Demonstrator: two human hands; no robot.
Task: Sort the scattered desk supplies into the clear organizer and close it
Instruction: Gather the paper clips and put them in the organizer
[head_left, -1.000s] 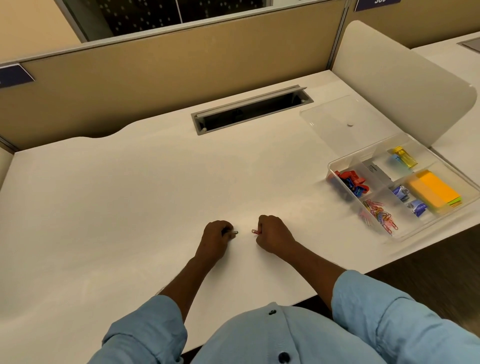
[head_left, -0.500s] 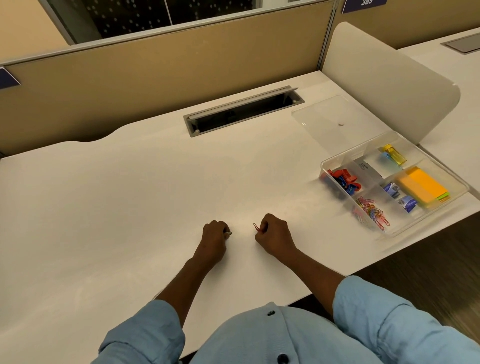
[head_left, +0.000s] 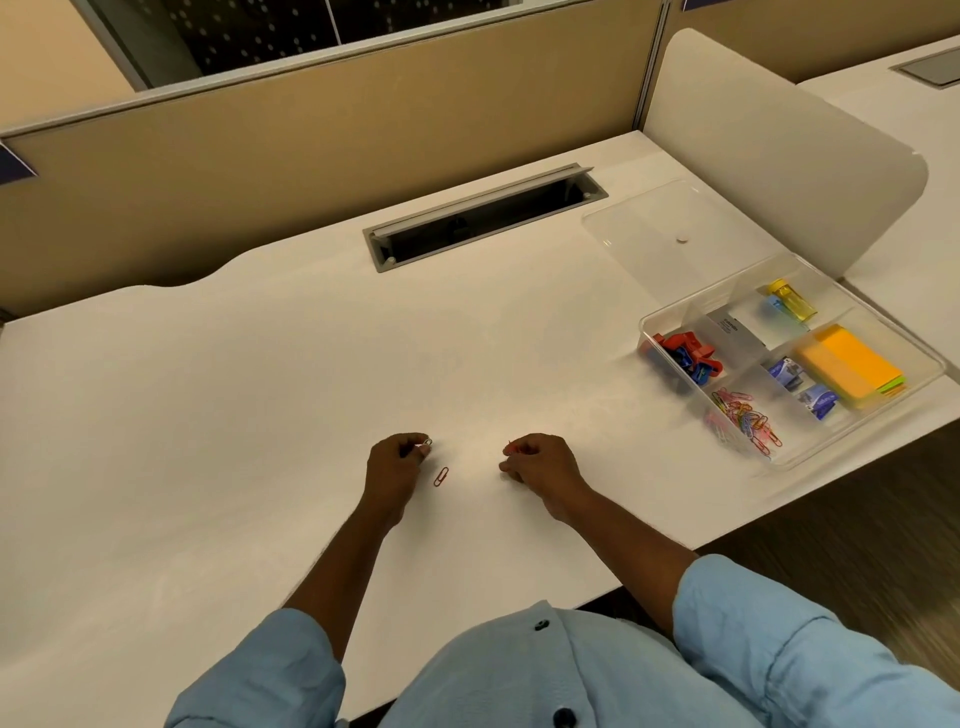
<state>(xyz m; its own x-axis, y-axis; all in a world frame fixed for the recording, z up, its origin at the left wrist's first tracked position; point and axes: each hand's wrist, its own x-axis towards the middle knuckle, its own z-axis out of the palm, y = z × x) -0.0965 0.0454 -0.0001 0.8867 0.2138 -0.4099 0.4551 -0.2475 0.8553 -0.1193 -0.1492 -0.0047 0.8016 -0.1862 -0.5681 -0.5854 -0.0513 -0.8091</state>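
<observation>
Fingertips of my left hand (head_left: 396, 462) pinch a small silvery clip; my right hand (head_left: 535, 460) pinches a thin red wire clip. Red paperclip (head_left: 441, 476) lies flat on smooth white desk (head_left: 208, 415), just beside left fingers. Clear plastic organizer (head_left: 919, 364) sits open, far right.

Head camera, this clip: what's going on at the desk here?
A person is gathering loose paper clips off the white desk. The left hand pinches a silvery clip, the right hand a red one, and another red paper clip lies on the desk between them. The clear organizer at the right edge already holds clips and sticky notes; its lid lies off behind it.
</observation>
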